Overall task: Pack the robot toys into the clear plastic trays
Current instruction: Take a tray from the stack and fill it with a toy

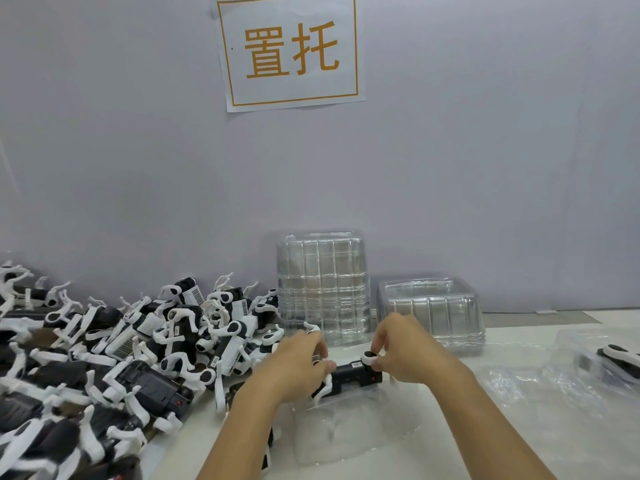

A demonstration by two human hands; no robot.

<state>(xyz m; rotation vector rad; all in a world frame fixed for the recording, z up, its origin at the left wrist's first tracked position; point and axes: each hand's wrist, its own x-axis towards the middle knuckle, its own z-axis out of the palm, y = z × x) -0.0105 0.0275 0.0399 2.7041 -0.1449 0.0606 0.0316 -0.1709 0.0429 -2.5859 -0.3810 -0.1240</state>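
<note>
a black robot toy (353,374) with white legs lies on its side, long body running left to right, just above a clear plastic tray (341,427) that sits open on the table. taking this tray as the landmark: to its left spreads a large heap of robot toys (114,351), black and white, tumbled at all angles with white legs sticking up. behind the tray stands a tall stack of clear trays (322,289), and just right of that stack a lower stack of trays (431,311). far right of the tray lies another clear tray (588,348) with a black and white toy (620,358) resting in it.
</note>
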